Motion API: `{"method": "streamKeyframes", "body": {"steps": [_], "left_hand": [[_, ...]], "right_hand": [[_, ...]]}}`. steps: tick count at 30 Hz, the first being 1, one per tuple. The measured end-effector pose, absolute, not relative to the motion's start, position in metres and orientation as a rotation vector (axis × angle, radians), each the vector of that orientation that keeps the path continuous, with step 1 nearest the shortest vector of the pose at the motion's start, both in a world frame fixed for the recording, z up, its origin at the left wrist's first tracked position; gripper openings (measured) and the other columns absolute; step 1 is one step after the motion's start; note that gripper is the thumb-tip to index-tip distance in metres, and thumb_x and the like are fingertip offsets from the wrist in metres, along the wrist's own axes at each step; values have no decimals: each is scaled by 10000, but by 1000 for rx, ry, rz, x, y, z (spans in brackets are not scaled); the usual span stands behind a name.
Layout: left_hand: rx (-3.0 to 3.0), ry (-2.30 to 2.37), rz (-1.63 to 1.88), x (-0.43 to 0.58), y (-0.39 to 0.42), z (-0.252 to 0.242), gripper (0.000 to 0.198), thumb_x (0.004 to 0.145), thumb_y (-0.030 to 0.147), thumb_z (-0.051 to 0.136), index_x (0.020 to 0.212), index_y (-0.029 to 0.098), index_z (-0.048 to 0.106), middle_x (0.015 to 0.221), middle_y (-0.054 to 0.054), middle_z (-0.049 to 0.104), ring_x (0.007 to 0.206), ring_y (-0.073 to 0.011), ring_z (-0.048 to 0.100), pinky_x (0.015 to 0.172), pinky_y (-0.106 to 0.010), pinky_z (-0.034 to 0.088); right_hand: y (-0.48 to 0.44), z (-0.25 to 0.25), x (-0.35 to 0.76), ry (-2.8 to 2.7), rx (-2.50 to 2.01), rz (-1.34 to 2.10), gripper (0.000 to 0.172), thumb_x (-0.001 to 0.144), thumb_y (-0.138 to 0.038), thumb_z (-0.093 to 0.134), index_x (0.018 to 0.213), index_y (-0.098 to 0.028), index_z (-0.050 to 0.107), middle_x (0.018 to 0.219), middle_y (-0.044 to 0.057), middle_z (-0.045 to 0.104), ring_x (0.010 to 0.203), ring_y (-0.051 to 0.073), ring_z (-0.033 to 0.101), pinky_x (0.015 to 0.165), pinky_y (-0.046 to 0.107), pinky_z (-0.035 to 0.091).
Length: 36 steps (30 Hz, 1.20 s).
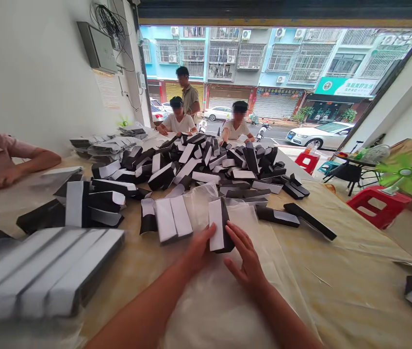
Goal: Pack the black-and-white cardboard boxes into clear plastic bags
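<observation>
Black-and-white carton (pixel 221 227) sits tilted on edge at 12 o'clock from the wrists, on a whitish plastic sheet (pixel 242 218). L hand (pixel 199 249) clasps its left side, fingers curled on it; R hand (pixel 246 257) is open, fingers spread, just beside it, no grip visible. Card looks light, stiff, prob. slick on the black face, so best held by the long sides, not the flap end. Clear poly bag (pixel 198 198) lies at 11 o'clock, two white-faced cartons (pixel 173 219) at 10. Big carton heap (pixel 191 167) fills 12, stacked row of cartons (pixel 45 271) sits at 9, co-worker's arm (pixel 20 165) at 10, tan table cloth (pixel 340 242) runs out to 3.
</observation>
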<state>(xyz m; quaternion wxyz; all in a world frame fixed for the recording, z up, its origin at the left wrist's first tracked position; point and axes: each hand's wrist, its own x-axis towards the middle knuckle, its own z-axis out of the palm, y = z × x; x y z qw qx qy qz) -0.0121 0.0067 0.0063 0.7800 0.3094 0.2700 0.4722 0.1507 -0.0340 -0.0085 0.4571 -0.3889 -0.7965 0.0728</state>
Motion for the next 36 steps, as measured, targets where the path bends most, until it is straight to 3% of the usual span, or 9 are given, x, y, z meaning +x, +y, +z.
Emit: {"method": "streamKeyframes", "body": {"steps": [6, 15, 24, 31, 36], "left_hand": [[649, 613, 910, -15, 7, 1, 472, 826, 576, 668, 1042, 162, 741, 1027, -100, 747, 1016, -273, 663, 916, -363, 494], [625, 562, 801, -20, 5, 9, 490, 811, 539, 684, 1052, 116, 739, 1015, -146, 751, 1021, -298, 683, 879, -357, 513], [626, 486, 713, -24, 7, 4, 473, 855, 513, 647, 1082, 106, 729, 985, -135, 763, 958, -272, 715, 880, -335, 508], [649, 493, 670, -22, 6, 7, 557, 919, 495, 555, 1218, 34, 642, 984, -171, 764, 947, -260, 726, 868, -320, 515], [636, 515, 663, -23, 5, 8, 575, 923, 504, 542, 1238, 31, 624, 980, -176, 761, 919, -259, 727, 821, -314, 526]], "right_hand": [[-31, -15, 149, -2030, -1049, 114, 648, 1000, -519, 351, 1587, -309, 174, 1615, 67, 321, 1497, 342, 239, 1129, 572, 332], [-30, -19, 151, -1908, -1163, 94, 586, 1034, -456, 261, 1589, -334, 119, 1649, 48, 230, 1519, 318, 170, 1148, 594, 263], [-24, -25, 152, -1730, -1244, 73, 538, 1047, -375, 273, 1574, -376, 165, 1639, 18, 264, 1513, 298, 204, 1154, 601, 263], [-22, -27, 152, -1664, -1306, 73, 526, 1048, -405, 257, 1567, -390, 180, 1633, 7, 281, 1509, 298, 218, 1147, 606, 270], [-20, -27, 153, -1520, -1302, 195, 512, 1029, -437, 326, 1532, -341, 321, 1603, 51, 344, 1484, 300, 279, 1151, 602, 271]]}}
